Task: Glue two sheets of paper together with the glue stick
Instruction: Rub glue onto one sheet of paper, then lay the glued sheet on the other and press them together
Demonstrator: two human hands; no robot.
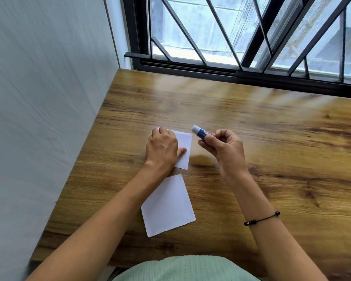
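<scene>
Head view looks down on a wood-grain table (251, 138) pushed into a corner: a pale wall (39, 98) runs along its left edge and a dark-framed window (251, 37) with slanted metal bars stands behind its far edge.

At the left of the working area, the left hand (162, 149) lies palm down, fingers spread flat, on the far sheet of paper (184, 147), pressing it to the table; it grasps nothing. This sheet is white, and its left part is hidden under the hand. Nearer the person, just apart from it, lies the near sheet of paper (168, 205), also white, flat on the table and turned slightly, its long axis running roughly away from the person. That makes 2 sheets in all.

To the right, the right hand (221, 147) is curled closed around the lower end of 1 glue stick (200, 133), held above the table just beside the right edge of the far sheet. The stick is blue with a white end; its long axis slants up and to the left, the white end pointing toward the far sheet's upper right corner. Whether that end is a cap or bare glue I cannot tell.

1 thin black bracelet (261, 219) circles the right forearm.
</scene>
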